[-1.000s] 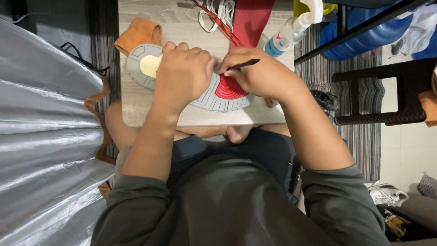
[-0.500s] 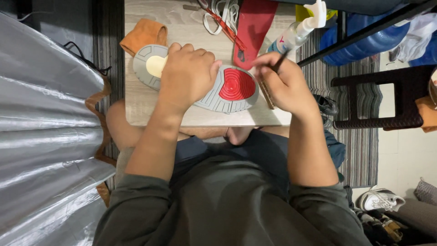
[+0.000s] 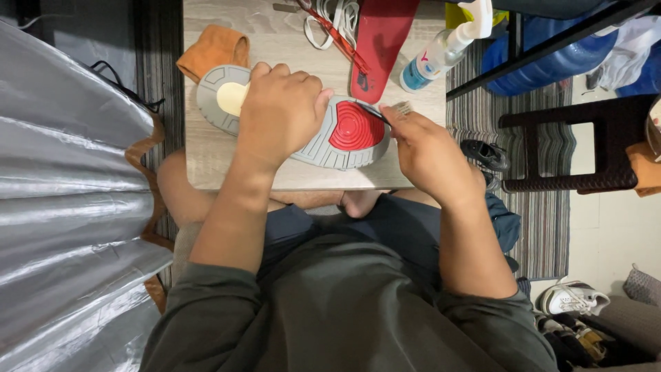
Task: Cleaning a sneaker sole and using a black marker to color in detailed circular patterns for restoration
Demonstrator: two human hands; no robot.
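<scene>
A shoe lies sole up on the small wooden table (image 3: 206,158); its grey sole (image 3: 323,148) has a red round patch at the forefoot and a pale yellow patch at the heel. My left hand (image 3: 282,110) presses down on the middle of the sole. My right hand (image 3: 430,148) grips a thin dark brush (image 3: 385,116) whose tip touches the right edge of the red patch.
An orange cloth (image 3: 213,48) lies at the table's far left. White laces (image 3: 330,27), a red insole (image 3: 379,41) and a spray bottle (image 3: 444,48) lie at the far side. A dark stool (image 3: 571,151), shoes and a striped rug are to the right; silver fabric (image 3: 62,207) hangs left.
My right hand has drawn the brush from over the red patch toward the sole's right edge and lowered it. My left hand stays on the sole.
</scene>
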